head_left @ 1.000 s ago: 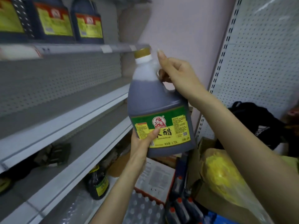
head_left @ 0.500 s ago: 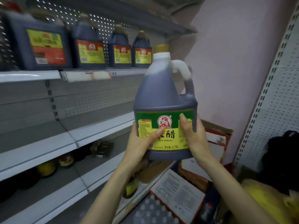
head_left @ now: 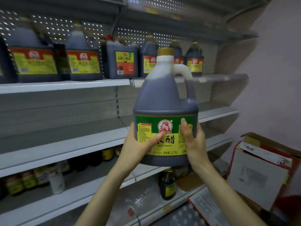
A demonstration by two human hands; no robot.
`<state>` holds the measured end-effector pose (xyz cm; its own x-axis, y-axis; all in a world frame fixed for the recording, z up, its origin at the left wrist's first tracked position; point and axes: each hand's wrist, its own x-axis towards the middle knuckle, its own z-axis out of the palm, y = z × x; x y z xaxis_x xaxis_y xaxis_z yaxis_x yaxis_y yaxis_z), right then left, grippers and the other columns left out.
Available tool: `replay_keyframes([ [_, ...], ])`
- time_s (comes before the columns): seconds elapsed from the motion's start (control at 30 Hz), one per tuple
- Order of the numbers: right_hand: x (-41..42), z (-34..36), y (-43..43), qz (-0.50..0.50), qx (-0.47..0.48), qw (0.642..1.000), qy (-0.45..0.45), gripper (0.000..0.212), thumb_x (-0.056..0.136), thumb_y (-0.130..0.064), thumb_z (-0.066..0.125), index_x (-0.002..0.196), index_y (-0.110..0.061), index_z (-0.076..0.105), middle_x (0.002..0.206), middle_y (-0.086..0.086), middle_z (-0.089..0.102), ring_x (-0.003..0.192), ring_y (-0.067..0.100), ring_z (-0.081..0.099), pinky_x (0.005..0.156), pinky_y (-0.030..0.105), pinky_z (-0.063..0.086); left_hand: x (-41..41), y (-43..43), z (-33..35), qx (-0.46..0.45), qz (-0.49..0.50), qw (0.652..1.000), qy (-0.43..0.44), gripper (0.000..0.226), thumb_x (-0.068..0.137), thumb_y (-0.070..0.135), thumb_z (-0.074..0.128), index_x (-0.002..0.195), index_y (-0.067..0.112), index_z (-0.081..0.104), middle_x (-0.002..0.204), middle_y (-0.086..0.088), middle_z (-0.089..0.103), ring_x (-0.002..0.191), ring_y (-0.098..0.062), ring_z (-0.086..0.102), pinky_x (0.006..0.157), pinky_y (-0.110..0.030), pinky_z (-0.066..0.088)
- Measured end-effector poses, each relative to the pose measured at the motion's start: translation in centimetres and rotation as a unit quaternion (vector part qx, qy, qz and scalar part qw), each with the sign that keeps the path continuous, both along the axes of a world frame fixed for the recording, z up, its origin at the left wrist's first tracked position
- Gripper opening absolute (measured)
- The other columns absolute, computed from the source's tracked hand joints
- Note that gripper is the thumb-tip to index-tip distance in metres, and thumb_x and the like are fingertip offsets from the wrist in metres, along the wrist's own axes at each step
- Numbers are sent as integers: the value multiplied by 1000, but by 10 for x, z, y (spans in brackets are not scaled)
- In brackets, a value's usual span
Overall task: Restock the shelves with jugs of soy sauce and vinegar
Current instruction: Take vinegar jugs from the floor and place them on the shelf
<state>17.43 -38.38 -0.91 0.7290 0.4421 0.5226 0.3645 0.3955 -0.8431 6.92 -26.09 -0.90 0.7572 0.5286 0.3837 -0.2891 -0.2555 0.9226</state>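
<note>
Before the shelves I hold upright a dark vinegar jug [head_left: 164,101], gold-capped, green-yellow label reading 1.75L, left hand [head_left: 138,144] and right hand [head_left: 194,142] clasping its sides.

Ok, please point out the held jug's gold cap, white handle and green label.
gold cap [head_left: 165,51]: head view, middle of its side.
white handle [head_left: 183,70]: head view, upper bend.
green label [head_left: 146,119]: head view, top green band.
</note>
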Motion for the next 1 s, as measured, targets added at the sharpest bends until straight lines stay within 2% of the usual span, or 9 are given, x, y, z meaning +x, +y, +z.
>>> replay_keyframes([
  [0.1, -24, -3, 31, 22, 19, 1000, 5, 91, 47, -83, 68, 110, -19, 54, 95, -2, 73, 86, 16, 71, 68, 24, 55, -30, 26, 2, 10, 20, 1000, 6, 69, 61, 42, 82, 119, 16, 53, 99, 8, 74, 90, -8, 70, 70, -18, 55],
  [0.23, -64, -18, 84, 43, 51, 998, 22, 87, 50, -79, 71, 110, -18, 54, 94, -2, 73, 86, 17, 71, 67, 23, 55, -77, 71, 2, 16, 35, 999, 26, 65, 55, 36, 77, 113, 18, 53, 92, 12, 74, 83, -5, 71, 63, -13, 52],
  [0.5, -136, -38, 200, 40, 46, 997, 48, 83, 53, -80, 69, 110, -22, 56, 100, 6, 71, 92, 24, 69, 76, 35, 56, -154, 180, -3, 29, 57, 995, 72, 61, 56, 35, 76, 110, 23, 51, 85, 22, 72, 79, 3, 69, 61, -9, 50],
  [0.63, -162, -49, 241, 46, 40, 997, 50, 78, 54, -80, 69, 108, -25, 56, 100, 3, 72, 93, 22, 69, 79, 41, 55, -183, 219, -17, 11, 73, 994, 84, 68, 56, 35, 76, 118, 18, 52, 87, 21, 73, 81, 1, 70, 62, -11, 51],
  [0.87, -191, -66, 304, 86, 11, 996, 30, 86, 51, -79, 72, 116, -26, 53, 106, -4, 71, 93, 15, 70, 70, 25, 56, -220, 291, -44, -29, 76, 987, 136, 74, 59, 21, 86, 123, 5, 52, 90, 14, 74, 84, -4, 71, 66, -14, 53],
  [1.0, -194, -71, 352, 112, -3, 993, 24, 85, 49, -79, 72, 113, -25, 53, 102, -8, 71, 89, 12, 70, 67, 21, 54, -230, 337, -56, -39, 96, 983, 149, 82, 51, 30, 92, 119, 5, 55, 94, 7, 75, 88, -8, 71, 68, -17, 53],
])
